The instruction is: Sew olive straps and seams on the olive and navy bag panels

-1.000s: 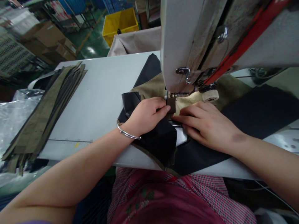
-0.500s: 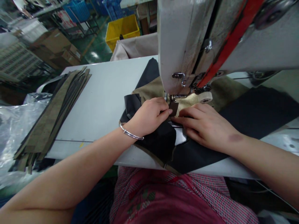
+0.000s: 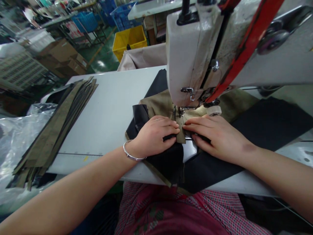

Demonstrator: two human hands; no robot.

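Observation:
Dark and olive fabric (image 3: 212, 169) lies under the head of a sewing machine (image 3: 182, 58). A small olive strip (image 3: 181, 135) rests flat just in front of the needle area (image 3: 181, 112). On its left side, my left hand (image 3: 157, 135) presses on the fabric with the fingers together, a silver bangle on the wrist. My right hand (image 3: 214, 135) lies on the fabric at the strip's right side, fingers stretched out and slightly apart, fingertips close to the strip's edge.
Long olive and dark strips (image 3: 58, 120) are stacked on the left of the white table (image 3: 105, 98). Beside them hangs clear plastic (image 3: 14, 140). A yellow crate (image 3: 129, 40) and cardboard boxes (image 3: 61, 55) stand beyond the table.
The dark piece at the needle now shows as an olive strip lying flat. My left fingers have gone from a pinch to lying flatter. The whole view has shifted slightly downward.

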